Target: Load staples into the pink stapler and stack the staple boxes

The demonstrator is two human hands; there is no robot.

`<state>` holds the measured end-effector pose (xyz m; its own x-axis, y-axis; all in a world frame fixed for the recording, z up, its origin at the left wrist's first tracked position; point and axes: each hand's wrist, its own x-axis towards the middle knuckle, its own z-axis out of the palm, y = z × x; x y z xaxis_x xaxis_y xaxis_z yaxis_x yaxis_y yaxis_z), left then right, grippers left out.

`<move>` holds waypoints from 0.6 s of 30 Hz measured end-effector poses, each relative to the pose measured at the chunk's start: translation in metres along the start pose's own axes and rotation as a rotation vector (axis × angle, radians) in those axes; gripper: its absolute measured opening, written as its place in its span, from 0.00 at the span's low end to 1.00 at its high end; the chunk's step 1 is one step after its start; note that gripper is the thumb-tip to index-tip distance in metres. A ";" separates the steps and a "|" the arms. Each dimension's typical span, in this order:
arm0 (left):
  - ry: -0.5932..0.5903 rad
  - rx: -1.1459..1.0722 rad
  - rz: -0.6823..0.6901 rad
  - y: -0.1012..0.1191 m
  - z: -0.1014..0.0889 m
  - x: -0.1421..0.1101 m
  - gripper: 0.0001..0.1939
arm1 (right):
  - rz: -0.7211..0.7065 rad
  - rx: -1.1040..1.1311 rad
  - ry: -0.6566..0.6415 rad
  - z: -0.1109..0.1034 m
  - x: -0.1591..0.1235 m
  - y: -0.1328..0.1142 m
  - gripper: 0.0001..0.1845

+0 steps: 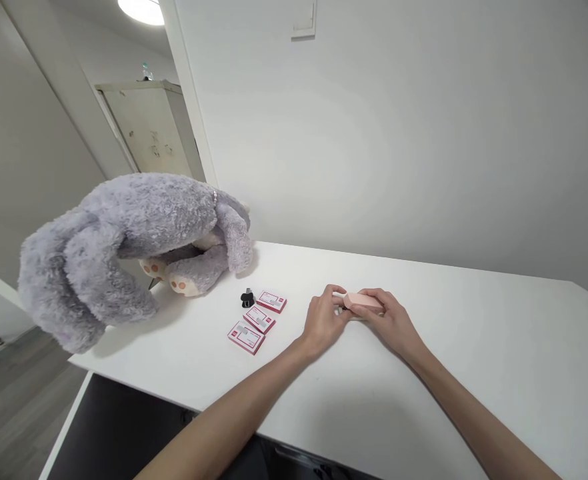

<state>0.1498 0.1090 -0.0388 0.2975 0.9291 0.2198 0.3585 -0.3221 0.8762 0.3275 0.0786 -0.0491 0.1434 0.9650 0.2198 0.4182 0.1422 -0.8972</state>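
Note:
A pale pink stapler (363,302) is between my two hands, low over the white table. My right hand (389,319) is closed round its right side, with fingers on the far side and the thumb along the near side. My left hand (325,320) is closed at its left end, thumb and fingers bent towards a small dark part there. The fingers hide much of that end. To the left lie three red-and-white small boxes (247,337) in a slanting row. A black staple remover (247,298) sits beside the farthest box.
A large grey-purple plush toy (154,213) lies across the left end of the white table (474,347). A white wall (399,133) rises behind the table. Farther back at left, a worn cabinet (144,127) shows past the wall's edge. Dark open space lies under the table's front edge.

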 end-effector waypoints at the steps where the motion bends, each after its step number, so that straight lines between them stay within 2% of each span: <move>1: -0.003 0.006 0.003 0.000 0.000 0.000 0.17 | -0.007 -0.009 0.002 0.000 0.000 0.000 0.22; 8: -0.003 0.061 0.014 0.001 0.000 -0.001 0.18 | -0.017 -0.023 0.009 0.000 -0.001 -0.001 0.22; 18: -0.004 0.107 0.020 0.003 0.000 -0.002 0.17 | 0.078 0.066 0.011 -0.001 -0.001 -0.003 0.23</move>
<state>0.1501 0.1067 -0.0360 0.3093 0.9215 0.2350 0.4445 -0.3585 0.8209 0.3269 0.0770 -0.0463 0.1829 0.9713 0.1524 0.3454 0.0817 -0.9349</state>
